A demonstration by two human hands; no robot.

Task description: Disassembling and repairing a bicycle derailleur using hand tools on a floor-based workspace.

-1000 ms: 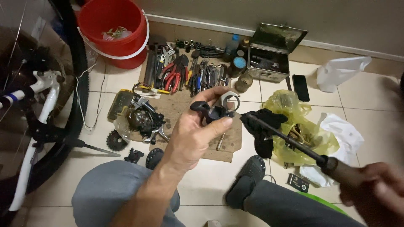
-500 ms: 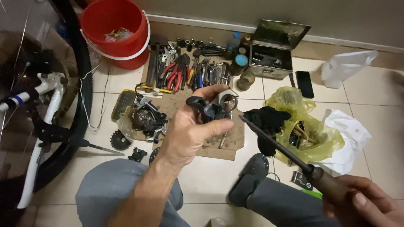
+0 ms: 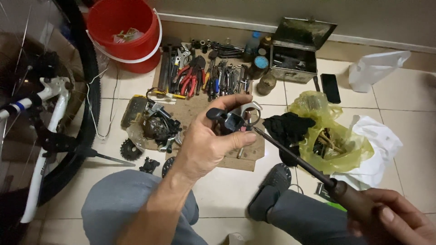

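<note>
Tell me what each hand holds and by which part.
Left hand pinches a small black bike part by its body; right hand grips a screwdriver by its brown handle.

One bucket, one toolbox, one screwdriver

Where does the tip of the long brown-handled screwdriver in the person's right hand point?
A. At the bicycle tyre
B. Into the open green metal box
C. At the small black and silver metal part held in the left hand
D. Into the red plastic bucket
C: the long brown-handled screwdriver, gripped by the right hand, ends at the small black and silver metal part that the left hand holds up.
</note>
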